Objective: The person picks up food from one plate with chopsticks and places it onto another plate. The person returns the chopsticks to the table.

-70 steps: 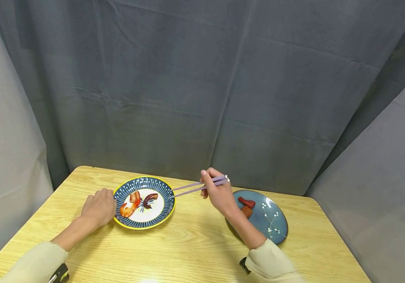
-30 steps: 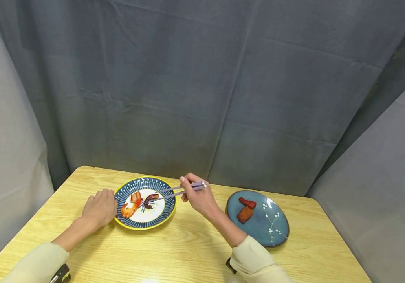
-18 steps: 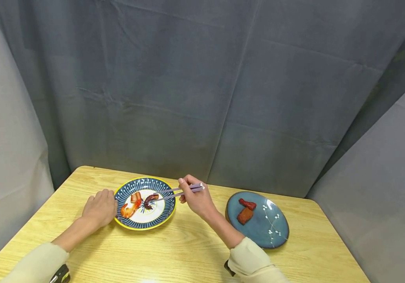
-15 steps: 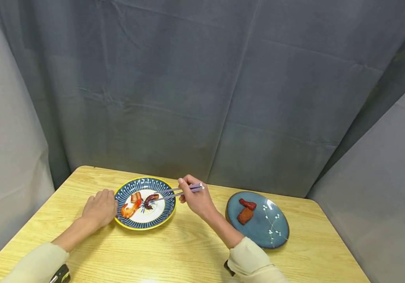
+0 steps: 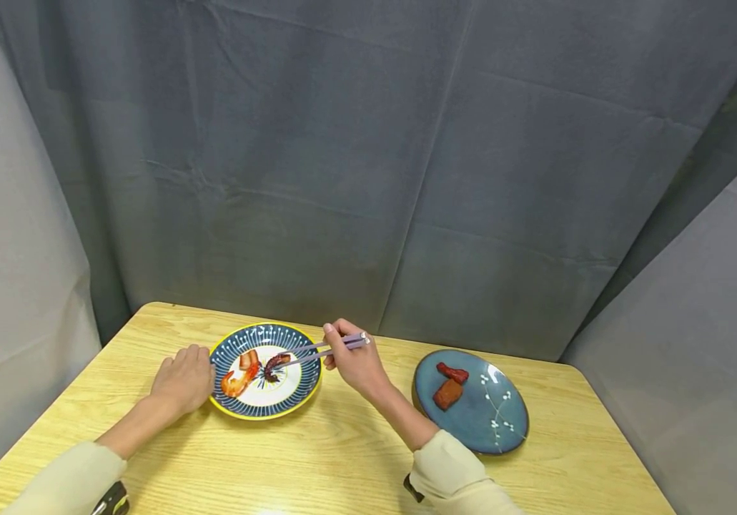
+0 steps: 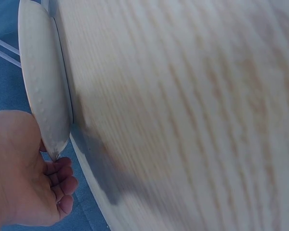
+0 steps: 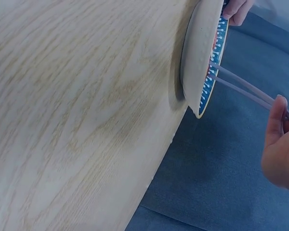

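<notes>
My left hand (image 5: 183,379) pinches the left rim of a blue-and-white plate with a yellow edge (image 5: 265,410); the left wrist view shows curled fingers under the rim. In my right hand (image 5: 357,363) is a pair of purple chopsticks (image 5: 326,350), reaching in over the plate's right side. Their tips are at a dark, curled octopus tentacle (image 5: 273,368), one on either side of its right end. Whether they grip it firmly, I cannot tell. Left of the tentacle lie an orange shrimp (image 5: 234,385) and a striped piece like pork belly (image 5: 249,359).
A blue-grey plate with white blossoms (image 5: 477,415) stands to the right on the wooden table (image 5: 317,465). It bears a red drumstick (image 5: 452,372) and a brown chunk of food (image 5: 448,394). A grey curtain (image 5: 317,179) hangs behind the table's far edge.
My right hand has moved left, bringing the chopstick tips from the plate's right rim to the tentacle. Over the last half second it has barely shifted. My left hand stays at the rim.
</notes>
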`<state>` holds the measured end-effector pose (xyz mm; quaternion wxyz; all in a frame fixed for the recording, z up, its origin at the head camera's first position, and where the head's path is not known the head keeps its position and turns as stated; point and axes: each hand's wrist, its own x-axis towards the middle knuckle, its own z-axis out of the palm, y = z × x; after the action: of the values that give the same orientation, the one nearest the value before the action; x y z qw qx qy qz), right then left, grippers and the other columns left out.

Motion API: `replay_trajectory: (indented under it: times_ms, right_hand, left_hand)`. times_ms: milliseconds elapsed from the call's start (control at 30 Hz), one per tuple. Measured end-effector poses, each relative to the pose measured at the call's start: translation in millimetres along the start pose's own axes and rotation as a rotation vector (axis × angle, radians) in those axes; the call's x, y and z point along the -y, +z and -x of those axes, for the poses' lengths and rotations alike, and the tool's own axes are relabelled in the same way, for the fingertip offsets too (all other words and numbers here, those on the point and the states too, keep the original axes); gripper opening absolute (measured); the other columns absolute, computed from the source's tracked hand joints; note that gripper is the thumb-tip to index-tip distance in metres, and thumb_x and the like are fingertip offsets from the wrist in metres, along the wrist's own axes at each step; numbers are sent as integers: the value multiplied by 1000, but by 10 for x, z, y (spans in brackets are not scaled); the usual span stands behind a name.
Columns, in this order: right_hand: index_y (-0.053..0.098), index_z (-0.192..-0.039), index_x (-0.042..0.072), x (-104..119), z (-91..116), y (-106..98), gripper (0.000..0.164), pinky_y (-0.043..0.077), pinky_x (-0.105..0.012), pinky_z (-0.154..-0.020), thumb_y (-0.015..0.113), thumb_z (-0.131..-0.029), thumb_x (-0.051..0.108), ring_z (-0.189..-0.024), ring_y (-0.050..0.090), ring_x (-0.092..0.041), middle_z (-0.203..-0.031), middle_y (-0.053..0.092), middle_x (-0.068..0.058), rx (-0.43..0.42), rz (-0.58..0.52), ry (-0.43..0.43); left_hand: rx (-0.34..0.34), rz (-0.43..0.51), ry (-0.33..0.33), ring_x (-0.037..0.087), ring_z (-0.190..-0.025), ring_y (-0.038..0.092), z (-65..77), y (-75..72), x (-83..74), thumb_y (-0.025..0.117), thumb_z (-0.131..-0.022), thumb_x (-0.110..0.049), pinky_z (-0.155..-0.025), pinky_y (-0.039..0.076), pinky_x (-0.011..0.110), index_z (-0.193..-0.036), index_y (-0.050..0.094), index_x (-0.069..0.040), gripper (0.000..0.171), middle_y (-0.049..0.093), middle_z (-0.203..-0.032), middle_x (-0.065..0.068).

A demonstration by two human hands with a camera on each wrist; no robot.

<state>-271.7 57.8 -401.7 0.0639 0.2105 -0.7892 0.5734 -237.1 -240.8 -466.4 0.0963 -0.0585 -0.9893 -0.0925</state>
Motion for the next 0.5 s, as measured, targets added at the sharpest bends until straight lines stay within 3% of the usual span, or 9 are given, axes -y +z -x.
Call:
replay_trajectory:
  times_ms: [233, 367, 500]
  right_hand:
    - [61, -86, -3, -19, 15, 22, 35, 53, -30, -50, 53, -105, 26, -60, 66, -37, -74, 65, -21, -28, -6, -1]
    - [60, -83, -6, -62, 19, 28, 37, 55, -37, -51, 52, -105, 22, -58, 65, -39, -65, 64, -10, -80, -59, -2]
    - [61, -82, -8, -101, 33, 19, 39, 55, -41, -50, 51, -106, 21, -54, 64, -37, -62, 63, -12, -145, -106, -2]
  left_hand:
    - [11, 2, -2, 34, -88, 49, 7, -8, -12, 49, -99, -13, -69, 38, 46, -103, 51, 9, 23, 47, -90, 15]
    - [12, 2, 0, 35, -88, 50, 4, -7, -6, 49, -99, -13, -69, 38, 46, -103, 51, 9, 23, 47, -90, 15]
    - [6, -2, -1, 35, -89, 50, -3, 7, 3, 49, -99, -13, -70, 39, 47, -104, 52, 9, 23, 48, -91, 16]
